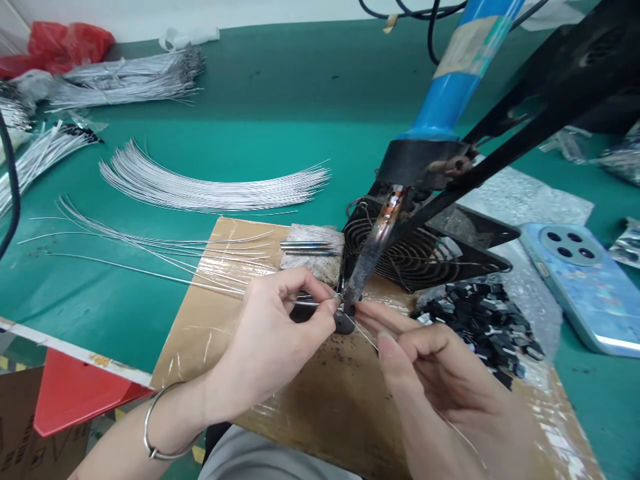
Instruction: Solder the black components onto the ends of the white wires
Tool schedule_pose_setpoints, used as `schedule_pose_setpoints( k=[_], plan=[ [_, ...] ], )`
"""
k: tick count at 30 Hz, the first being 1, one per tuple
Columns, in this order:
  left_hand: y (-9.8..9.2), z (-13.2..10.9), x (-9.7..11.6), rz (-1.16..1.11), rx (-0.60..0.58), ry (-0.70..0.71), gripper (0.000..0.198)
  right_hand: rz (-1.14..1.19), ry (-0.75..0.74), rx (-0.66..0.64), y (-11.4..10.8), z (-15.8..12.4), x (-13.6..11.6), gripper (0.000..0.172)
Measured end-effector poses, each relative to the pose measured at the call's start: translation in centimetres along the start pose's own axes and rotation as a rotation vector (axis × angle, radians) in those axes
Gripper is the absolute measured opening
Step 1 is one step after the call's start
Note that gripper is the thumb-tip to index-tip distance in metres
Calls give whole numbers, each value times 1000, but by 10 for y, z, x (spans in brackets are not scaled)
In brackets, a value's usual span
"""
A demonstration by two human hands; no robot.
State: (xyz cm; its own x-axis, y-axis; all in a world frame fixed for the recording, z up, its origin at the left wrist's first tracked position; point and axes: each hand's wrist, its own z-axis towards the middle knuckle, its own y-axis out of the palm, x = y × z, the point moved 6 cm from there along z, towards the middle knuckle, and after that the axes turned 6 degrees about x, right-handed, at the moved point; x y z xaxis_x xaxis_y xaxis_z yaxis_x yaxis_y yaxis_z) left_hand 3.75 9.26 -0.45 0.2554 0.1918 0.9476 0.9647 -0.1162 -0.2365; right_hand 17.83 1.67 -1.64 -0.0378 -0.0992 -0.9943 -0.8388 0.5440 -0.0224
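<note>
My left hand (285, 333) pinches a thin cable (220, 287), whose length trails left over the cardboard. Its end lies at the tip of a soldering iron (373, 257) with a blue handle, held in a black stand arm (540, 127). My right hand (445, 387) is closed on a thin strand of solder wire (367, 338) that runs up to the iron tip and back across the palm. Under the fingertips sits a small dark holder (344, 323); what it holds is hidden by my fingers.
A black fan (415, 247) stands behind the iron. Black connectors (483, 327) lie piled at right near a blue phone (585, 287). White cables (215, 190) are fanned out on the green mat (280, 140). Cardboard (310, 400) lies under my hands.
</note>
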Motion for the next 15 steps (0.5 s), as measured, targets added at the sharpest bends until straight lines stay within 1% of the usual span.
schedule_pose_setpoints(
  k=[7, 15],
  plan=[
    [0, 0, 0, 5, 0, 13, 10, 9, -20, 0, 0, 1, -1, 24],
    [-3, -1, -1, 56, 3, 7, 10, 49, 1, -13, -1, 1, -1, 23]
  ],
)
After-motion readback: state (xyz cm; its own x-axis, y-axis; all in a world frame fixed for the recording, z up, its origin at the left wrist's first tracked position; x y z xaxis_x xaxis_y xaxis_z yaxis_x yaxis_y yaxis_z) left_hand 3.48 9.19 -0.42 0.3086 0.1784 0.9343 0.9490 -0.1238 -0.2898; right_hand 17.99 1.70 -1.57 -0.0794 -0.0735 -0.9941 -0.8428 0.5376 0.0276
